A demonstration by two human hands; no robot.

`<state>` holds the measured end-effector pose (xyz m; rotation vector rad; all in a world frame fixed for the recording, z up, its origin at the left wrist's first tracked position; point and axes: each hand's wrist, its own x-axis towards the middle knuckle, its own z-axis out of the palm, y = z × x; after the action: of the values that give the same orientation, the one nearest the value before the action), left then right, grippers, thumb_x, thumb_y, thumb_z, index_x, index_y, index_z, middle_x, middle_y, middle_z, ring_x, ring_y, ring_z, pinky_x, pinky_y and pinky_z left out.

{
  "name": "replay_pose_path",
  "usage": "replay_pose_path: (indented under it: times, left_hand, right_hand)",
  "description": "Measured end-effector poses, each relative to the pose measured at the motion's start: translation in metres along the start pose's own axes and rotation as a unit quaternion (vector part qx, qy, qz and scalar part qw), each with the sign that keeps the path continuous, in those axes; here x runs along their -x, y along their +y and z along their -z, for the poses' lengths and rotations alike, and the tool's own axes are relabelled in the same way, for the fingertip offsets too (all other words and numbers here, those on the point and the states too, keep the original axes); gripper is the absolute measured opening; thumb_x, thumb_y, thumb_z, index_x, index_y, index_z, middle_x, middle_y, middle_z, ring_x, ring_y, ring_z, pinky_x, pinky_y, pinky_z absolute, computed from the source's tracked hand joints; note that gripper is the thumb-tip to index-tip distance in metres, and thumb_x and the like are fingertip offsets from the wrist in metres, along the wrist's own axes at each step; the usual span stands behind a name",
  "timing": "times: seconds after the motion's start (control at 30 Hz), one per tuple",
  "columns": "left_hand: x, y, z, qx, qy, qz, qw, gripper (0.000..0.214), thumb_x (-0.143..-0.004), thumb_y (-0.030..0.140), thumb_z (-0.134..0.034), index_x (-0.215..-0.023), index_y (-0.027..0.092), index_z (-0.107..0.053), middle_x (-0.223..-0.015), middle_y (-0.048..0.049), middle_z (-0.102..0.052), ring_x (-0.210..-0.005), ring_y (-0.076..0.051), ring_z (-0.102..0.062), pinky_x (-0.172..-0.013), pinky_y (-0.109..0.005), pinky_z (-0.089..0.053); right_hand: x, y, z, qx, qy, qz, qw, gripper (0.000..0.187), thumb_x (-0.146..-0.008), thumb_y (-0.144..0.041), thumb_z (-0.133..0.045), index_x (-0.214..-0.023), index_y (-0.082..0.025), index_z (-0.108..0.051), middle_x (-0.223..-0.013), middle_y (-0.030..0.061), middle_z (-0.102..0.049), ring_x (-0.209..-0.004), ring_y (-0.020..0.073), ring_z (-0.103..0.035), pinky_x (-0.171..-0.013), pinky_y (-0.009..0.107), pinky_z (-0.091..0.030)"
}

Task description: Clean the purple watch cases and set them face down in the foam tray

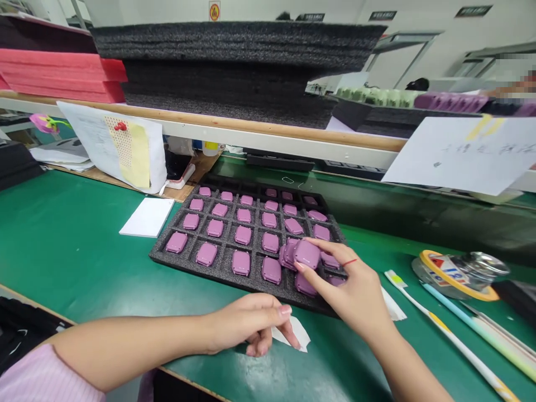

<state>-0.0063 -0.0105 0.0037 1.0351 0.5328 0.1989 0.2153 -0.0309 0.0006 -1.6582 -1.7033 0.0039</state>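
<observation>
My right hand (355,282) pinches a purple watch case (307,254) between thumb and fingers, above the right part of a black foam tray (259,282). Just behind that case are more purple cases, partly hidden; whether the hand grips them too cannot be made out. Rows of similar purple watch cases (242,262) lie in the tray's compartments. In front of the tray, my left hand (259,324) has its thumb and index finger apart and the other fingers curled. Its index finger lies over a white wipe (302,332) on the green bench.
Right of the tray are a toothbrush (444,324), a light-blue and green stick (473,321) and a glass bottle (448,273) with an orange ring. A white pad (147,216) lies left. Black foam sheets (234,72) are stacked on the shelf (259,134) above.
</observation>
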Motion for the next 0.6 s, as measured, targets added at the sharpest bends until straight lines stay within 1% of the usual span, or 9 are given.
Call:
replay_pose_path:
  times: [0.07,0.13,0.2,0.23,0.3,0.4,0.47,0.53,0.6]
  left_hand:
    - [-0.001,-0.002,0.000,-0.037,-0.005,-0.002,0.999,0.055,-0.076,0.070,-0.067,-0.079,0.017,-0.050,-0.090,-0.0063,-0.071,-0.043,-0.003,-0.043,-0.040,-0.021,-0.031]
    - [-0.001,-0.004,0.000,-0.061,-0.011,-0.002,0.998,0.053,-0.077,0.068,-0.066,-0.080,0.018,-0.050,-0.088,-0.0049,-0.070,-0.044,-0.003,-0.043,-0.040,-0.021,-0.032]
    - [0.000,-0.004,0.000,-0.070,-0.020,0.008,0.997,0.052,-0.076,0.067,-0.068,-0.082,0.017,-0.051,-0.090,-0.0049,-0.071,-0.045,-0.004,-0.044,-0.041,-0.021,-0.032]
    - [0.000,-0.004,0.000,-0.073,-0.023,0.014,0.997,0.053,-0.075,0.067,-0.069,-0.082,0.017,-0.052,-0.090,-0.0051,-0.071,-0.046,-0.004,-0.045,-0.041,-0.021,-0.033]
    - [0.001,-0.005,0.000,-0.074,-0.028,0.025,0.997,0.054,-0.072,0.067,-0.071,-0.082,0.017,-0.053,-0.089,-0.0045,-0.070,-0.047,-0.005,-0.045,-0.042,-0.021,-0.034]
    - [-0.001,-0.010,0.001,-0.067,-0.030,0.040,0.996,0.061,-0.063,0.072,-0.075,-0.081,0.018,-0.054,-0.083,-0.0009,-0.068,-0.046,-0.005,-0.046,-0.043,-0.022,-0.035]
    - [-0.006,-0.018,0.003,-0.066,-0.028,0.051,0.996,0.064,-0.056,0.074,-0.079,-0.080,0.019,-0.057,-0.077,0.0014,-0.066,-0.047,-0.006,-0.046,-0.045,-0.022,-0.036]
    - [-0.014,-0.027,0.007,-0.081,-0.015,0.044,0.996,0.064,-0.050,0.072,-0.083,-0.076,0.018,-0.061,-0.068,0.0039,-0.061,-0.049,-0.005,-0.043,-0.047,-0.021,-0.033]
    - [-0.021,-0.033,0.011,-0.104,-0.040,0.025,0.993,0.056,-0.060,0.069,-0.081,-0.072,0.018,-0.063,-0.068,0.0034,-0.059,-0.051,-0.006,-0.045,-0.047,-0.021,-0.034]
  right_hand:
    - [-0.007,0.002,-0.001,0.030,-0.066,-0.002,0.997,0.045,-0.088,-0.050,-0.064,-0.121,-0.019,-0.065,-0.121,0.0122,-0.071,-0.114,0.0285,-0.067,-0.099,0.047,-0.053]
    - [-0.017,-0.003,0.001,0.052,-0.136,0.007,0.989,0.054,-0.086,-0.046,-0.067,-0.131,-0.017,-0.060,-0.129,0.0134,-0.068,-0.119,0.0284,-0.065,-0.100,0.045,-0.053]
    - [-0.029,-0.012,0.006,0.072,-0.201,0.020,0.977,0.063,-0.081,-0.039,-0.073,-0.139,-0.020,-0.056,-0.131,0.0111,-0.068,-0.117,0.0276,-0.067,-0.099,0.042,-0.053]
    - [-0.036,-0.017,0.008,0.086,-0.232,0.024,0.969,0.064,-0.078,-0.035,-0.074,-0.138,-0.022,-0.057,-0.128,0.0100,-0.070,-0.113,0.0277,-0.069,-0.096,0.041,-0.054]
    - [-0.048,-0.026,0.010,0.116,-0.279,0.028,0.953,0.056,-0.074,-0.025,-0.075,-0.129,-0.023,-0.065,-0.114,0.0096,-0.074,-0.100,0.0285,-0.073,-0.088,0.039,-0.056]
    - [-0.067,-0.037,0.008,0.151,-0.326,0.038,0.933,0.039,-0.066,-0.016,-0.076,-0.105,-0.019,-0.076,-0.090,0.0089,-0.077,-0.088,0.0297,-0.074,-0.077,0.035,-0.055]
    - [-0.084,-0.042,0.005,0.161,-0.346,0.048,0.923,0.034,-0.060,-0.016,-0.081,-0.094,-0.021,-0.077,-0.082,0.0064,-0.075,-0.085,0.0286,-0.073,-0.073,0.033,-0.054]
    - [-0.107,-0.045,-0.002,0.166,-0.350,0.055,0.920,0.035,-0.062,-0.021,-0.084,-0.096,-0.021,-0.076,-0.082,0.0046,-0.074,-0.083,0.0252,-0.072,-0.074,0.033,-0.054]
    - [-0.134,-0.045,-0.016,0.168,-0.334,0.052,0.926,0.035,-0.077,-0.031,-0.081,-0.108,-0.019,-0.071,-0.093,0.0044,-0.073,-0.087,0.0213,-0.070,-0.081,0.035,-0.056]
